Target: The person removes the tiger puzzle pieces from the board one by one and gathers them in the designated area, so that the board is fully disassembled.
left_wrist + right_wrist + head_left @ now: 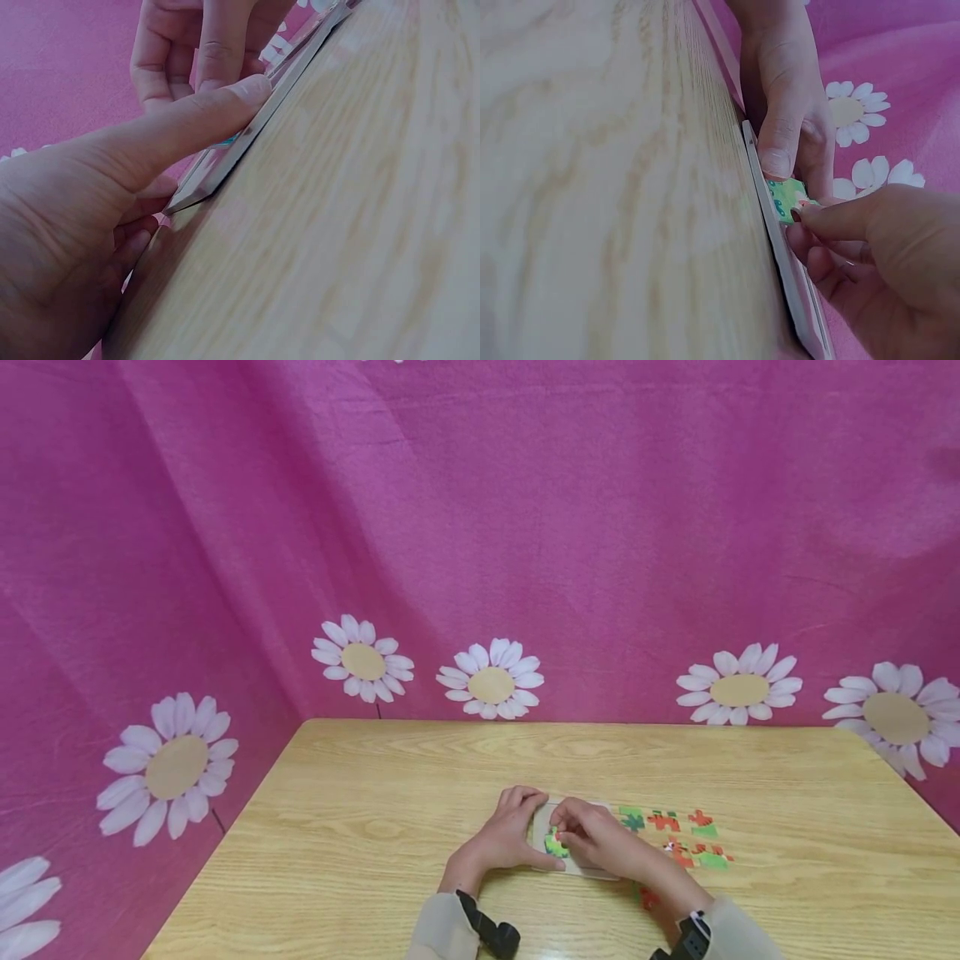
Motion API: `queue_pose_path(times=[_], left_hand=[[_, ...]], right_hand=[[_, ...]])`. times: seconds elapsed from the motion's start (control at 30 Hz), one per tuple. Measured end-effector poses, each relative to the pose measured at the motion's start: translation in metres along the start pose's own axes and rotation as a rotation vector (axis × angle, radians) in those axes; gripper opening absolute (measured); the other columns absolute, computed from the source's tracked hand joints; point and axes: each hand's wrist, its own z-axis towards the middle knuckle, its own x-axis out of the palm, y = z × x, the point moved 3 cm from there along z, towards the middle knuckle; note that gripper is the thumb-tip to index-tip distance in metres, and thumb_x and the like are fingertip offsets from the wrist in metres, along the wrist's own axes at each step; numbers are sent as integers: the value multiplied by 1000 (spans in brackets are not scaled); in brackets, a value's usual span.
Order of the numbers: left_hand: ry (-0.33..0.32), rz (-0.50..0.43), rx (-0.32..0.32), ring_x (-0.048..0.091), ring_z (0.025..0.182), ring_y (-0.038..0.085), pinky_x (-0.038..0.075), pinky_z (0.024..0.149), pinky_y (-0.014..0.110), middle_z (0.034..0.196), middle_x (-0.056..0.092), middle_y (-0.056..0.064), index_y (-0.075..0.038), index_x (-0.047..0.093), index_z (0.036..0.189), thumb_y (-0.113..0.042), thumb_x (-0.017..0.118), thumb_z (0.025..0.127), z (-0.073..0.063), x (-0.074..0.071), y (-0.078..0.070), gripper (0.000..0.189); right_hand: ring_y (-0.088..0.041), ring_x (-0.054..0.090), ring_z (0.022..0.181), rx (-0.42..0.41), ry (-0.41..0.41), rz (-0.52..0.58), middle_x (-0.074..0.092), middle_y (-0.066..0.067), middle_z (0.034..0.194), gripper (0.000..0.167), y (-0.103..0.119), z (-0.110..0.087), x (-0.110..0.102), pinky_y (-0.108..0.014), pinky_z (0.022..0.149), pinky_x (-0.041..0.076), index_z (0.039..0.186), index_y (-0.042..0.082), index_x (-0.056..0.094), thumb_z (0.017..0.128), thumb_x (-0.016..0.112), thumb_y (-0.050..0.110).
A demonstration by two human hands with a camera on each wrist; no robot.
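Observation:
A pale, flat puzzle board [597, 872] lies on the table between the two hands. My left hand [504, 837] holds the board at its left side, thumb along the near rim and fingers at the far left corner. In the left wrist view that thumb [202, 120] reaches across the board's edge. Green puzzle pieces [555, 845] sit in the board's left part. My right hand [600, 839] is over the board and pinches a small puzzle piece [798, 213] between thumb and fingertips, right at the green pieces; the fingers hide most of it.
Several loose red and green puzzle pieces [708, 857] lie on the wooden table [375, 793] to the right of the board. Another red piece [648, 897] shows beside the right forearm. A pink cloth [570, 543] with white flowers hangs behind and left of the table.

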Motion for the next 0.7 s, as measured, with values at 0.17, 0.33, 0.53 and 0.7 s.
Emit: queue_pose_path(times=[0.17,0.33,0.53,0.7], left_hand=[[-2,-1,-4,30,135,17,36,116,35,144,38,1,-11,41,147,-44,87,69,0,0,0,96],[1,-3,-2,30,135,17,36,116,35,143,38,1,-10,42,146,-45,86,69,0,0,-1,95],[-1,3,2,31,134,17,37,116,35,143,38,3,-9,42,145,-45,86,69,-1,-1,-3,95],[-7,5,9,32,133,17,37,115,35,142,39,2,-10,43,145,-45,86,69,-1,-1,-2,94]], right_hand=[[2,59,79,41,-27,27,67,-4,85,6,-4,-1,0,-18,68,55,96,3,62,91,65,5],[4,58,81,108,-20,84,68,-5,88,7,-6,-2,-1,-18,71,54,98,3,64,92,64,4],[3,59,83,162,-7,130,68,-6,91,11,-7,-8,-6,-18,72,54,103,2,64,93,62,6],[4,58,83,183,-10,154,67,-6,91,12,-7,-14,-10,-17,71,53,104,2,64,94,61,7]])
